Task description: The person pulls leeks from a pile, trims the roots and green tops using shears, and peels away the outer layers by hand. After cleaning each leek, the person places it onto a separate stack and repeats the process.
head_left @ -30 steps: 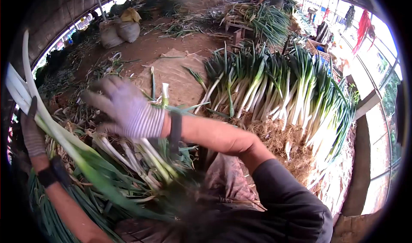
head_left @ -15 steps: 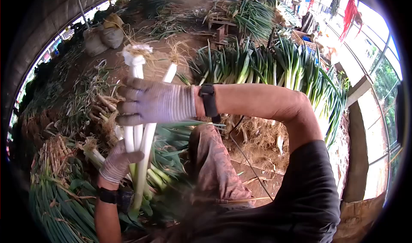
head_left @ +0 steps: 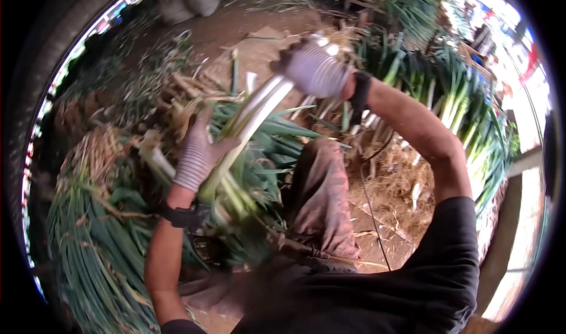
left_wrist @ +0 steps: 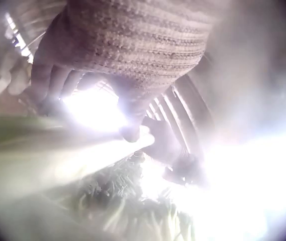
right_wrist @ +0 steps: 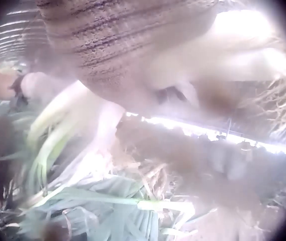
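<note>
Several long leeks (head_left: 259, 113) slant up to the right between two gloved hands. The left hand (head_left: 197, 148) holds them at the lower, greener part, thumb across the stalks. Near their white root ends, the right hand (head_left: 315, 68) grips the bundle. In the left wrist view the stalks (left_wrist: 82, 158) pass under the left hand (left_wrist: 133, 55), blurred by glare. The right wrist view shows the right hand (right_wrist: 123, 55) curled round white stalks (right_wrist: 223, 55), with roots hanging out at the right; its fingertips are partly hidden.
Green-leaved leeks (head_left: 100, 245) lie in a heap at the left. Rows of leeks (head_left: 448, 92) stand at the right, above loose roots (head_left: 383, 186). Sacks (head_left: 191, 2) sit at the back. The person's knee (head_left: 324, 157) is between the heaps.
The leeks have tipped from nearly upright to a rightward slant. The right hand has moved right and up to their root ends, its fingers now curled; the left hand has risen and moved right.
</note>
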Demonstrator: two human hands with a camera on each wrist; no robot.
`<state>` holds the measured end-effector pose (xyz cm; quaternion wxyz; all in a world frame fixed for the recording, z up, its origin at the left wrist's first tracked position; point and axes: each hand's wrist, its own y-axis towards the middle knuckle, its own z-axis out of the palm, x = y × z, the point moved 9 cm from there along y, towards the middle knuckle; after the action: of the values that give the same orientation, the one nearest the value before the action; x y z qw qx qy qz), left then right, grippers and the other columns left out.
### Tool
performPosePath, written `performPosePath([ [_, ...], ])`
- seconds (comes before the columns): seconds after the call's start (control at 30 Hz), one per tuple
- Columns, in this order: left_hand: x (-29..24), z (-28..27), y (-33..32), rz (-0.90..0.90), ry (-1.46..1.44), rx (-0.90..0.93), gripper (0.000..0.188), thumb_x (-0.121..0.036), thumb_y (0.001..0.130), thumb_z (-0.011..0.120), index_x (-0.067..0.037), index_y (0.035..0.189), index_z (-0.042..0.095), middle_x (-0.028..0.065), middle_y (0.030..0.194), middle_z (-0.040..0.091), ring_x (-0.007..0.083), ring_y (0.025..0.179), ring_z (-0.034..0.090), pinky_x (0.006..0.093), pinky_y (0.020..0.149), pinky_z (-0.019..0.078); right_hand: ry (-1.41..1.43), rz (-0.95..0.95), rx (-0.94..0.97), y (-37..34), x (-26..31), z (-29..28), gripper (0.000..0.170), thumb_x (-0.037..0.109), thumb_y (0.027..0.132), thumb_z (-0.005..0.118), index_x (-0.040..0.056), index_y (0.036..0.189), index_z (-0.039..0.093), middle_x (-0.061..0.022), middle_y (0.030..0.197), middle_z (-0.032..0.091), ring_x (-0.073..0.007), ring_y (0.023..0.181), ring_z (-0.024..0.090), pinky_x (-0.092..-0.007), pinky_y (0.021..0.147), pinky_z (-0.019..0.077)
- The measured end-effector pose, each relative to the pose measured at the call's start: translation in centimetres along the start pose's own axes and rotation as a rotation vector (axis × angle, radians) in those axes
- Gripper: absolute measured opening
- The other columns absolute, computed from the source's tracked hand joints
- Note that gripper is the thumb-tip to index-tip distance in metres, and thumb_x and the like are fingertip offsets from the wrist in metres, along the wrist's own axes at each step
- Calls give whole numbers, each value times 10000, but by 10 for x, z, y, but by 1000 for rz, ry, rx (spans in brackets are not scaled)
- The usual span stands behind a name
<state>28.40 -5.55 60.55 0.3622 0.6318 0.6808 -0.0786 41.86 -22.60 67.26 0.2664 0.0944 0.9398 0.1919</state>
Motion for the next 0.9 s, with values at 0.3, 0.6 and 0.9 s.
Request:
performPosePath([
  [0.3,-27,84,-56,-95,-207,81,560,-263,790,814,-7,1238,597,145,1058,685,194,804,662,319,708,549,168,197,573,26,-2,2,224,106,797,679,74,1016,714,-160,935,713,-345,938,689,-434,798,553],
  [0.6,-49,144,-8,-299,-1089,-176,340,-387,993,572,-96,818,592,-27,612,497,75,550,464,219,509,352,170,-197,46,2,60,-34,85,148,706,706,63,704,707,-115,731,698,-311,721,687,-411,667,560],
  [0.9,-69,172,-51,-29,-594,190,315,-278,1000,577,-56,777,562,-42,637,471,41,544,398,220,500,296,13,-261,64,-43,95,-34,104,175,737,735,99,799,770,-84,744,724,-301,741,710,-432,633,559],
])
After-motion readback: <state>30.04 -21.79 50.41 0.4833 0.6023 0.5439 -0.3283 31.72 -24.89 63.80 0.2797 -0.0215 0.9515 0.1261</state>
